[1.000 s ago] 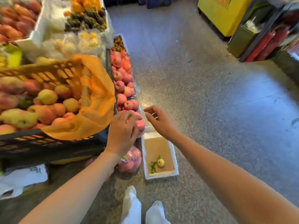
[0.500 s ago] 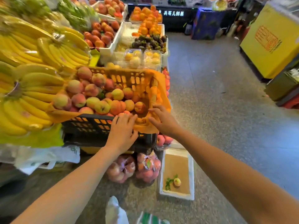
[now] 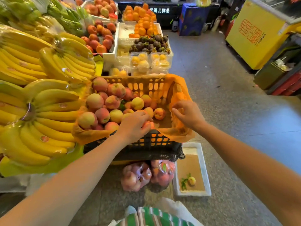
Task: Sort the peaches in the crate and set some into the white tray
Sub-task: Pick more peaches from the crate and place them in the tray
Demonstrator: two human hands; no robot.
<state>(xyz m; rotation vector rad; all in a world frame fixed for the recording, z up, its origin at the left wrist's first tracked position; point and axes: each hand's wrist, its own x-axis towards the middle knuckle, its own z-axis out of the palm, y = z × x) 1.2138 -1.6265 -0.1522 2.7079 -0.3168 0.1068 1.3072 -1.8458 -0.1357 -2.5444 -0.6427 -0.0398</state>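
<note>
A black and orange plastic crate (image 3: 153, 141) with an orange liner (image 3: 177, 93) holds several peaches (image 3: 112, 101). My left hand (image 3: 134, 127) reaches over the near rim, its fingers curled round a reddish peach (image 3: 149, 124) at the front of the pile. My right hand (image 3: 189, 115) is at the crate's right side and pinches the folded orange liner. The white tray (image 3: 204, 162) lies on the floor just right of and below the crate. It has a brown cardboard base and holds one small yellow peach (image 3: 191, 180) with green leaves.
Banana bunches (image 3: 40, 101) crowd the stand left of the crate. Two netted bags of peaches (image 3: 146, 175) lie on the floor under it. Clear boxes of yellow fruit (image 3: 149, 62) stand behind it. A yellow cabinet (image 3: 254, 35) is far right, across bare floor.
Both hands rose from the crate's front edge into the crate. The left now covers a peach. The right moved to the liner at the right side. The view tilted up.
</note>
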